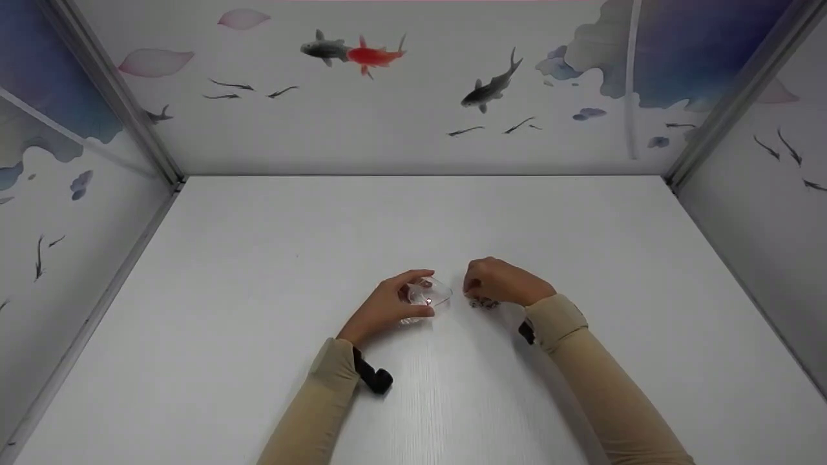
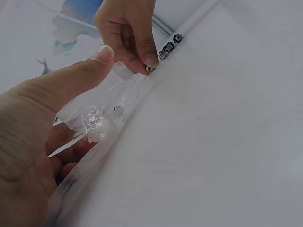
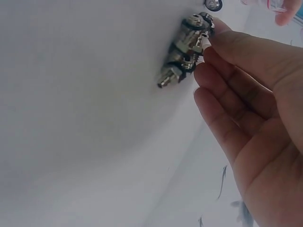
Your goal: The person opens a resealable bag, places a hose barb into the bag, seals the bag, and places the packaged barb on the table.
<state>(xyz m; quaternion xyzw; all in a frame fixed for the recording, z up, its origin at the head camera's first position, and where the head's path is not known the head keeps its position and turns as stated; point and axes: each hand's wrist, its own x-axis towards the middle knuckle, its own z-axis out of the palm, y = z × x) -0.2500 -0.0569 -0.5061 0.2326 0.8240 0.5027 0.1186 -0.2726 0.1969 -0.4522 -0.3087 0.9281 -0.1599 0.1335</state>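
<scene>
My left hand point(image 1: 386, 303) holds a crinkled clear plastic bag point(image 1: 431, 294), thumb and fingers spread around its sides. In the left wrist view, the bag point(image 2: 102, 111) has its mouth toward my right hand point(image 2: 128, 33), and a small dark ring-like piece point(image 2: 118, 109) shows at the plastic. My right hand point(image 1: 507, 281) is at a little heap of small metal fittings point(image 1: 484, 303). Thumb and forefinger pinch one shiny metal fitting point(image 2: 150, 69). In the right wrist view, several threaded fittings with nuts and dark rings point(image 3: 184, 49) lie beside the fingertips.
Both hands work over a white tabletop point(image 1: 258, 245). Panels printed with fish surround it, a back wall point(image 1: 413, 129) and one at each side. A black wrist strap piece point(image 1: 375, 380) sticks out by the left sleeve. A single round fitting point(image 3: 213, 4) lies apart from the heap.
</scene>
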